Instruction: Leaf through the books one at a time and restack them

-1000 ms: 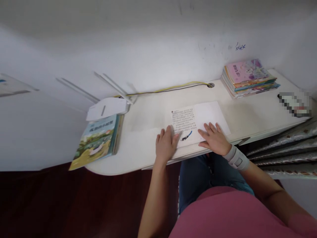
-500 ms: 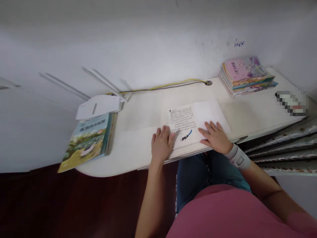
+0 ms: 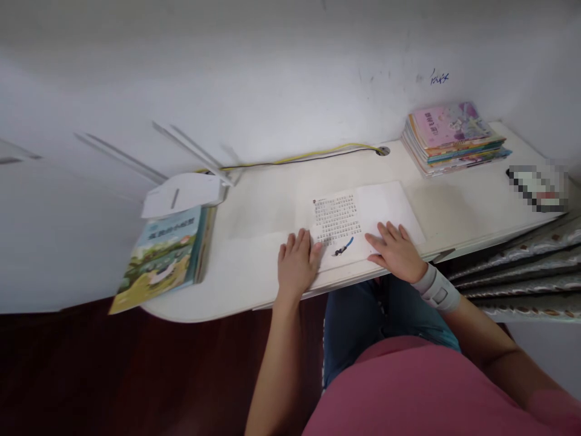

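Observation:
An open book (image 3: pixel 381 203) lies on the white desk (image 3: pixel 254 254), its left page printed with lines of characters and a small dark-and-blue drawing, its right page mostly blank. My left hand (image 3: pixel 297 260) rests flat at the book's lower left edge, the thumb touching the page and the fingers stretched out. On the lower part of the right page lies my right hand (image 3: pixel 397 251), fingers spread, with a grey band (image 3: pixel 438 287) around the wrist. Neither hand grips anything.
Picture books (image 3: pixel 163 254) are stacked at the desk's left end beside a white device with antennas (image 3: pixel 184 194). Another book stack (image 3: pixel 454 136) stands at the back right, near a blurred object (image 3: pixel 538 188). A yellow cable (image 3: pixel 313 156) runs along the wall; grey curtain folds (image 3: pixel 531 272) hang at right.
The whole view has shifted very slightly. Both hands stay in the same places on the book, and nothing else has visibly moved.

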A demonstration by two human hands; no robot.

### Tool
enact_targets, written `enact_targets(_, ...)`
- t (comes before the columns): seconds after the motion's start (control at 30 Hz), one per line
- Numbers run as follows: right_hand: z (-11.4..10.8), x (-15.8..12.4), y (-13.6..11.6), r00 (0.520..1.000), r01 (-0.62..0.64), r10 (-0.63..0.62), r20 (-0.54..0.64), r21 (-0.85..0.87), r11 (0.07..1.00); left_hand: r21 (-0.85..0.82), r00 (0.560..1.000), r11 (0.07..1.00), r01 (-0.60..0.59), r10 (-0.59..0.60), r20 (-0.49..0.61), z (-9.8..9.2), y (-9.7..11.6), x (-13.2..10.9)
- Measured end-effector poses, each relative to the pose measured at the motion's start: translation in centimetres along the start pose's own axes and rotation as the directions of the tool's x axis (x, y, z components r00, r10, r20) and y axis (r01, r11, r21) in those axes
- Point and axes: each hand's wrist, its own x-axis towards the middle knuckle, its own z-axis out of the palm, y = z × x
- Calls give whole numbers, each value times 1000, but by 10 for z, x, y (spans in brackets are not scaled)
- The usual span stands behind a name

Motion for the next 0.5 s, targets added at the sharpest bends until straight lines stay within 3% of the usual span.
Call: enact_targets(0.5, 5, -5, 8, 999, -20, 21, -34, 9, 1000, 46, 1000, 999, -14, 13, 17, -1, 2, -1)
